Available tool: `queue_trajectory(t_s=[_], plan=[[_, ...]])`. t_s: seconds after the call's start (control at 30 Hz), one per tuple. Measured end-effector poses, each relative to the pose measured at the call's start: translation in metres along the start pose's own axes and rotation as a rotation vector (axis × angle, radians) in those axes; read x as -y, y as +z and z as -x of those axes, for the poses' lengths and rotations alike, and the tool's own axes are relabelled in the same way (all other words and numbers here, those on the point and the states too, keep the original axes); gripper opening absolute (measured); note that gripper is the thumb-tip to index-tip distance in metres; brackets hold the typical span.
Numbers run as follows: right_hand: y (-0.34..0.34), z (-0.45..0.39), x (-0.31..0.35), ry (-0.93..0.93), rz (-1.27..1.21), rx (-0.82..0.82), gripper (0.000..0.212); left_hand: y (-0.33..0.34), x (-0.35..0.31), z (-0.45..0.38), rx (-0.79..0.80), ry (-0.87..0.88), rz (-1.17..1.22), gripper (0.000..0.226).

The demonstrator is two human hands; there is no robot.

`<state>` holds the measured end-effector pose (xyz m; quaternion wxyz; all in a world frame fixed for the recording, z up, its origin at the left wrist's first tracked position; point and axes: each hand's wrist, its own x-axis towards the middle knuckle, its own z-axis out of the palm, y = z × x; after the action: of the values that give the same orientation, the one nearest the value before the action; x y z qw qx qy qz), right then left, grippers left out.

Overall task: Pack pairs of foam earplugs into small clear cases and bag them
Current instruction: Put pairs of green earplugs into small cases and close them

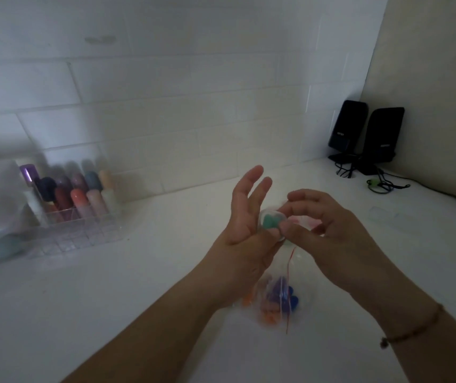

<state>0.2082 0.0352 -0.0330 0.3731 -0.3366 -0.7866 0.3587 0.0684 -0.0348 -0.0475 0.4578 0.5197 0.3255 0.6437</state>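
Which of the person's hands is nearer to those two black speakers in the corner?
Right. The right hand is on the side towards the black speakers, though well short of them; the left hand lies beyond it, farther from the corner.
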Motion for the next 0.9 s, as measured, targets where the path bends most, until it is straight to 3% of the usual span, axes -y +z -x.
queue_trajectory(t_s=[0.1,0.27,0.5,0.67,0.8,0.9], plan=[[-0.009,-0.001,0.001,0.092,-0.147,-0.046,0.005,-0.002,0.003,0.000,-0.038,0.146,-0.481,0.053],[-0.015,-0.001,0.001,0.166,-0.319,0.015,0.007,-0.004,0.006,-0.002,-0.173,0.366,-0.912,0.039],[-0.015,0.000,0.004,0.185,-0.486,-0.013,0.010,-0.006,0.008,-0.001,-0.198,0.442,-0.924,0.041],[-0.025,0.000,0.005,0.147,-0.351,0.061,0.010,-0.004,0.009,0.000,-0.204,0.445,-0.916,0.044],[-0.039,-0.004,-0.007,0.187,-0.316,-0.023,0.010,-0.002,0.009,0.003,-0.120,0.219,-0.957,0.061],[-0.053,-0.014,-0.033,0.235,-0.011,-0.205,0.013,-0.006,0.012,0.006,-0.024,0.076,-1.151,0.057]])
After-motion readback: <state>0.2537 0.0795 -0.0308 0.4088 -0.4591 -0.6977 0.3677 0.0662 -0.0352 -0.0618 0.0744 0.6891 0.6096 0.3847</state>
